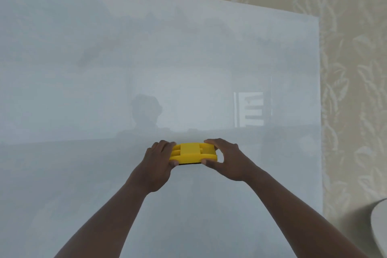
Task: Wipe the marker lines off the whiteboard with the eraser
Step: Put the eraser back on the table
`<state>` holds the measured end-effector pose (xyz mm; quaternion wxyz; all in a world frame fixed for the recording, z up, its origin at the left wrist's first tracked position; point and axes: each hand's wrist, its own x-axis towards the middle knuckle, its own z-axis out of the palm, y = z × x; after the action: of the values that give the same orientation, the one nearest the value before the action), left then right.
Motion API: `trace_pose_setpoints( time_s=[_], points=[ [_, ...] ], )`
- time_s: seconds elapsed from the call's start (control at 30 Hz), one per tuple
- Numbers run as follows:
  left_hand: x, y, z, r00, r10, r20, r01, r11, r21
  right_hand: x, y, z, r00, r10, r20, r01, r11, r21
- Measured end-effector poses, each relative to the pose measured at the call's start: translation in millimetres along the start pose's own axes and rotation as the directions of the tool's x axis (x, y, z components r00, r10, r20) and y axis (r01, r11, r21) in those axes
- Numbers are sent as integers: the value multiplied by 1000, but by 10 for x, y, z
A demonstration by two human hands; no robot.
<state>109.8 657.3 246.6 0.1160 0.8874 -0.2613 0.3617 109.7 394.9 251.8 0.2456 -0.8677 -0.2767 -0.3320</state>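
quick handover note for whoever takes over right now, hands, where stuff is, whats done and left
Left hand: gripping the left end of the yellow plastic eraser.
Right hand: gripping its right end.
Eraser: lower centre of the glossy white whiteboard, dark pad facing the board.
Done: no marker lines visible anywhere on the board; only reflections and faint smudges.
Left: probably nothing; check the hazy patches, then put the eraser down.

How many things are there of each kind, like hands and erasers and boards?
Hands: 2, the left hand and the right hand, each gripping one end of the eraser
Yellow eraser: 1
Whiteboard: 1
Marker lines: 0 that I can see
Total: 4 things
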Motion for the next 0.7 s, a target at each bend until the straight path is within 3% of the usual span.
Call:
trace_pose_setpoints(
  time_s=[0.33,0.53,0.7],
  points=[
    [582,1028,662,990,89,106,-76,990,-116,-716,619,-730,981,173,-84,-187,958,-215],
    [1037,2141,1449,951,248,183,-196,945,-261,-1554,1254,-1456,925,347,-158,-381,853,-356],
    [1197,3328,2157,872,417,255,-290,861,-417,-2540,1729,-2097,840,492,-227,-540,725,-428]
  ],
)
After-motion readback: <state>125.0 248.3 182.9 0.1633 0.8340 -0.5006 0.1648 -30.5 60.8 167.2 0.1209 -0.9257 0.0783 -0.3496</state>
